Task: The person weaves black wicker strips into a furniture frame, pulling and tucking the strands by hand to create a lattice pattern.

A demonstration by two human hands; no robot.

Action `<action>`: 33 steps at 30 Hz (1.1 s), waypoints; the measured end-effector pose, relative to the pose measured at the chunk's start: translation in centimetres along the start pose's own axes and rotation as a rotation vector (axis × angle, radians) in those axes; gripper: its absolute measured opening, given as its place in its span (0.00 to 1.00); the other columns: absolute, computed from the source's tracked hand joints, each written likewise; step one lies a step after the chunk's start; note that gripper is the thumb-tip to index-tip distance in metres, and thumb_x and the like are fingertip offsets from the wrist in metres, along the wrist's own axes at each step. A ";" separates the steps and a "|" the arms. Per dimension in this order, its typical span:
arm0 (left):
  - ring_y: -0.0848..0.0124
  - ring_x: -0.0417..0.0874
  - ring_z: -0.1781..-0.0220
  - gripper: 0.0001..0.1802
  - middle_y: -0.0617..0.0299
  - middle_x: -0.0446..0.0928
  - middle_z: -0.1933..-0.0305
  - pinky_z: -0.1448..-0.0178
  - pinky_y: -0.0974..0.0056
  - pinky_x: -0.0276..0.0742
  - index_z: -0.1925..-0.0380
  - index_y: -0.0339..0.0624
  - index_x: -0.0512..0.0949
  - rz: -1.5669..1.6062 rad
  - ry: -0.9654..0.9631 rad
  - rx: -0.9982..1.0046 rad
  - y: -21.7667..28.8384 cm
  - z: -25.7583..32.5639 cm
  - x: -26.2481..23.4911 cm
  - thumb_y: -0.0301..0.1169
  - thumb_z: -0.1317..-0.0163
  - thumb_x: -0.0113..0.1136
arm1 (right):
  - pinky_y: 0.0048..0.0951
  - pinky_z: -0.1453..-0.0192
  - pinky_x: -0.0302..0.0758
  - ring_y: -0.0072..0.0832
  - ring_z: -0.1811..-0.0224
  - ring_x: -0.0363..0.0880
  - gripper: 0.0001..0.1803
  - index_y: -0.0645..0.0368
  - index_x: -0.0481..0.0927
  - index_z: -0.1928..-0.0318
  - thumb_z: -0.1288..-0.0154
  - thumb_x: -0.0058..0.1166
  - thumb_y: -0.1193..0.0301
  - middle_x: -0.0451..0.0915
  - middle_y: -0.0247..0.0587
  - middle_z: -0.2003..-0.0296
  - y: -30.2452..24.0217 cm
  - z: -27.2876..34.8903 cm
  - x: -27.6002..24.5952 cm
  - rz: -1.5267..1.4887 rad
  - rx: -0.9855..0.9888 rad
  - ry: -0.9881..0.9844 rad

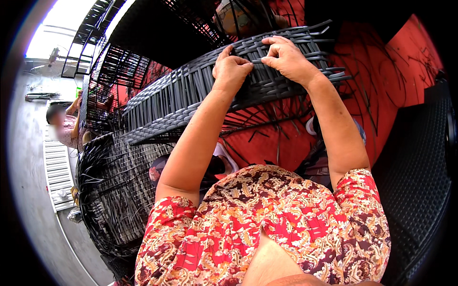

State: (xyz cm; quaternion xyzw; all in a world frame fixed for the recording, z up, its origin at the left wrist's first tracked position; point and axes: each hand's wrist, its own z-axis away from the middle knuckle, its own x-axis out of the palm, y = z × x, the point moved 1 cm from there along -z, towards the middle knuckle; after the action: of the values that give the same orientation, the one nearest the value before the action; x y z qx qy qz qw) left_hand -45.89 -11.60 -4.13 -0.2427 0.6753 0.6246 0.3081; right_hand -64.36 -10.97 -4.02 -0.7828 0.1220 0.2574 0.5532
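Note:
A curved dark grey woven wicker frame point(181, 95) stretches from lower left to upper right in front of me, with loose vertical strands and woven bands. My left hand point(230, 66) is closed on the strands near the top band. My right hand point(286, 58) pinches a dark wicker strand point(260, 61) right beside it, pressing it into the weave. Both forearms reach up from my red patterned blouse.
A second woven wicker piece point(114, 190) with loose strand ends lies at lower left. Bare metal frames point(119, 66) stand stacked behind. Red floor point(391, 71) with scattered strand scraps is on the right, a dark woven seat point(420, 171) at far right. Another person point(64, 126) sits at left.

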 end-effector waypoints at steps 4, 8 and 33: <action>0.55 0.58 0.31 0.14 0.41 0.50 0.30 0.34 0.65 0.57 0.67 0.37 0.84 0.015 -0.025 -0.040 0.5 0.0 0.5 0.34 0.53 0.66 | 0.37 0.34 0.54 0.39 0.35 0.59 0.11 0.61 0.74 0.79 0.45 0.59 0.70 0.71 0.47 0.43 -0.1 -0.1 0.0 0.023 0.007 0.012; 0.55 0.57 0.30 0.13 0.43 0.43 0.28 0.34 0.64 0.57 0.68 0.35 0.83 0.077 -0.092 -0.077 0.5 -0.3 0.4 0.31 0.53 0.65 | 0.37 0.36 0.58 0.39 0.38 0.63 0.11 0.61 0.74 0.79 0.45 0.59 0.70 0.71 0.50 0.44 0.6 -0.3 0.3 -0.017 0.006 0.034; 0.62 0.62 0.34 0.10 0.53 0.54 0.31 0.38 0.64 0.61 0.73 0.32 0.82 0.434 -0.006 -0.142 0.9 0.4 1.2 0.26 0.56 0.67 | 0.29 0.43 0.64 0.35 0.44 0.69 0.11 0.64 0.73 0.81 0.45 0.54 0.72 0.69 0.53 0.43 0.4 0.0 -0.8 -0.215 0.062 -0.007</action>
State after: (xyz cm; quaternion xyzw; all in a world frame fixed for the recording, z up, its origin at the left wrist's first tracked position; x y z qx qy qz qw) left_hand -47.31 -11.08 -4.43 -0.1110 0.6652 0.7228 0.1506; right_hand -65.25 -11.21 -3.94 -0.7730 0.0432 0.1954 0.6020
